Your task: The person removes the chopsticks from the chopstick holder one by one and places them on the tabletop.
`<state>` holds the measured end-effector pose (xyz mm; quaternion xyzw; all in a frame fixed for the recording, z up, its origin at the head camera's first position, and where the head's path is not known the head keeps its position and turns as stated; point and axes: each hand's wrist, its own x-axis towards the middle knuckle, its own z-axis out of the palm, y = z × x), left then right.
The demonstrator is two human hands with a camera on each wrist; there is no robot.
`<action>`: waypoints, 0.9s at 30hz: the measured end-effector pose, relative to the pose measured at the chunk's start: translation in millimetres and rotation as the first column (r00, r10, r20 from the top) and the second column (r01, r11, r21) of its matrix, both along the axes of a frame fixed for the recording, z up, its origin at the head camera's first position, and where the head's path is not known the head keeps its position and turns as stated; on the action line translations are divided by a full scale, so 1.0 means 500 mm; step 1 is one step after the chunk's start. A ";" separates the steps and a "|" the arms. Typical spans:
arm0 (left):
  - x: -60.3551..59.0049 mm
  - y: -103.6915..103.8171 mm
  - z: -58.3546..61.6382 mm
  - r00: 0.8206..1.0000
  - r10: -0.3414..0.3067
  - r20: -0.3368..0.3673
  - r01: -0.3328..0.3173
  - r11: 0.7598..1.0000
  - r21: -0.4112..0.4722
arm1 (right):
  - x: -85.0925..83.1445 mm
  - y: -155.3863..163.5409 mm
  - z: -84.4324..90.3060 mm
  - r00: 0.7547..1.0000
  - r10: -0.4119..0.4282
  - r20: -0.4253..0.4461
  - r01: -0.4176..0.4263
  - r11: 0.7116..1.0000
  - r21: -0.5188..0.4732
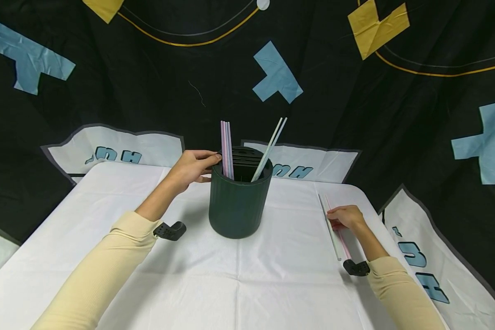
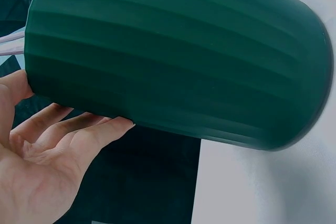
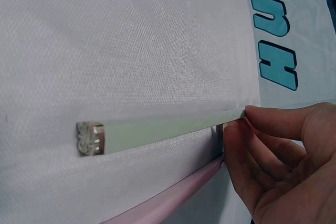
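Observation:
A dark green ribbed utensil holder stands upright on the white-covered table. My left hand grips its left side near the rim, the thumb at the top edge and the fingers along the wall. Pink and lilac chopsticks stand at the left inside it, and two pale green and bluish chopsticks lean right. Over at the table's right side, my right hand pinches a pale green chopstick between thumb and fingertips. Its near end carries a patterned silver cap. A pink chopstick lies alongside, passing beneath the hand.
A black slotted insert sits in the holder's mouth. White cloth covers the table, with a seam down the middle. Behind hangs a black backdrop with blue and yellow shapes.

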<state>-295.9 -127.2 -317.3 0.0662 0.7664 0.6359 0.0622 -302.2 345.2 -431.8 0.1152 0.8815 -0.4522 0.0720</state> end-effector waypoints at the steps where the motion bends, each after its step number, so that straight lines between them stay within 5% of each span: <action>1: 0.000 0.000 0.000 1.000 0.000 -0.001 0.000 1.000 -0.001 | 0.000 0.000 0.000 1.000 -0.003 0.001 0.003 1.000 0.001; 15: -0.001 0.000 0.000 1.000 -0.001 -0.007 0.001 1.000 -0.006 | 0.005 -0.002 0.027 1.000 0.016 0.007 -0.015 0.999 -0.040; 27: 0.001 0.000 0.002 1.000 -0.006 -0.006 0.006 1.000 -0.007 | -0.006 -0.082 0.149 0.989 0.143 -0.042 -0.148 0.978 -0.147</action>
